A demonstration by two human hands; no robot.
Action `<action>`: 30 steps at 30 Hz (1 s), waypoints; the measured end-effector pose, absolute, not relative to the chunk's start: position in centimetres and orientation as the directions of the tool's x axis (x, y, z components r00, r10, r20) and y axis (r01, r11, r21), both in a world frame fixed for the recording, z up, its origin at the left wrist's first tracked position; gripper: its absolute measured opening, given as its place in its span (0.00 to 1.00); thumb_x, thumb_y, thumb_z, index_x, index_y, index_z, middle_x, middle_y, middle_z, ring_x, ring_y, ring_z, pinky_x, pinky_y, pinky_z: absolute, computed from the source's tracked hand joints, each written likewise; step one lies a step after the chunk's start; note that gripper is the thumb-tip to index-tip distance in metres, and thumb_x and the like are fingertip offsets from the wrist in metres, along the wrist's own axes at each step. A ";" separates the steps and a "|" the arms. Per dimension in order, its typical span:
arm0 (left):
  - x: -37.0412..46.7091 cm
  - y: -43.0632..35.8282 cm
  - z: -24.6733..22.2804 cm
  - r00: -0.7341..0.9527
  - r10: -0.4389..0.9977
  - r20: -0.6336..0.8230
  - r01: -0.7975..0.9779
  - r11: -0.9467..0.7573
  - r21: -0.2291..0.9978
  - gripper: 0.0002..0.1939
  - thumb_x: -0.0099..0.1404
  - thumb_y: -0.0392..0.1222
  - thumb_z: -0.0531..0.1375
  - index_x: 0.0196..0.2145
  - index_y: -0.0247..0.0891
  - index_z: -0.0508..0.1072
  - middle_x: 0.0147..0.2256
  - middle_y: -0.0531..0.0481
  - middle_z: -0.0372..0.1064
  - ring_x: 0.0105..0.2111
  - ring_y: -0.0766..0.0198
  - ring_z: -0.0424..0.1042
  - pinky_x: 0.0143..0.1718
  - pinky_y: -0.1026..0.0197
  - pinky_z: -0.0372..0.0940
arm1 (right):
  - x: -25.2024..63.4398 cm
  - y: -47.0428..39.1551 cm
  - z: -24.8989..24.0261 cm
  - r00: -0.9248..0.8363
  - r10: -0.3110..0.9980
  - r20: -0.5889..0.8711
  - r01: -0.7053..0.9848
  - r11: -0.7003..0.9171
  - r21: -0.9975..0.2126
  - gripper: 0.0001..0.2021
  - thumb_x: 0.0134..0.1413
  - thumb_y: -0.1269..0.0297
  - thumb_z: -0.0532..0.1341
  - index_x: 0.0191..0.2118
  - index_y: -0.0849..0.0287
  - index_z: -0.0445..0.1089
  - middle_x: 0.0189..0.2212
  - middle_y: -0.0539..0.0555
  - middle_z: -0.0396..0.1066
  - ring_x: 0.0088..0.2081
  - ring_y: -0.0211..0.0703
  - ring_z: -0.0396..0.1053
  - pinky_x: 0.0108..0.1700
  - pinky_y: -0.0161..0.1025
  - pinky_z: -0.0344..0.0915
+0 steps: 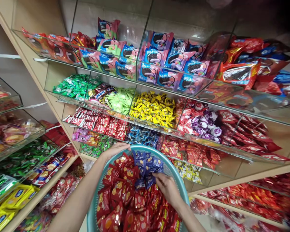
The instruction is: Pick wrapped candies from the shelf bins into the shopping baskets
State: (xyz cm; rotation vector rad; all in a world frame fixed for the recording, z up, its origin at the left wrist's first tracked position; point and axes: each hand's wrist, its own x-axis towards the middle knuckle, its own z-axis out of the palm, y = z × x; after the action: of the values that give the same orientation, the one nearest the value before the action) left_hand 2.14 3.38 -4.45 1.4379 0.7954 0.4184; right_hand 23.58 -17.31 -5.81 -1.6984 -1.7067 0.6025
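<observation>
A teal plastic basket [182, 190] full of wrapped sweets sits low in front of me. My left hand [118, 149] is closed over its far rim, with the fingertips partly out of sight. Inside the basket, my right hand [168, 187] has its fingers drawn together at the edge of the purple candy packets [146, 162] and appears to pinch one. Red packets with orange fruit pictures [123, 190] fill the left and middle. More red packets with yellow lettering [164, 216] lie under and beside my right hand.
Glass-fronted shelves hold yellow candies [153, 111], green candies [73, 86], white and purple twists [200, 120] and blue-pink cookie packs [157, 56]. A wooden side panel [45, 93] stands at left. More stocked shelves flank it, with yellow packs [16, 196] low down.
</observation>
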 end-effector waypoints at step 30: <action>2.4 3.8 -5.5 0.675 0.702 -0.227 0.169 0.152 0.974 0.21 0.48 0.56 0.61 0.30 0.34 0.74 0.28 0.49 0.70 0.26 0.66 0.66 0.28 0.67 0.57 | 25.8 2.9 -4.1 0.447 0.822 -0.352 0.825 -0.531 -0.192 0.19 0.38 0.68 0.63 0.41 0.70 0.69 0.42 0.70 0.68 0.43 0.55 0.68 0.40 0.42 0.65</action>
State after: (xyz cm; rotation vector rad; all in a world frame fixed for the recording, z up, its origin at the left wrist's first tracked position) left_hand 2.41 3.85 -5.52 1.3970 0.7906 0.4457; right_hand 25.82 2.91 -4.12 -2.6791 -1.5251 0.6444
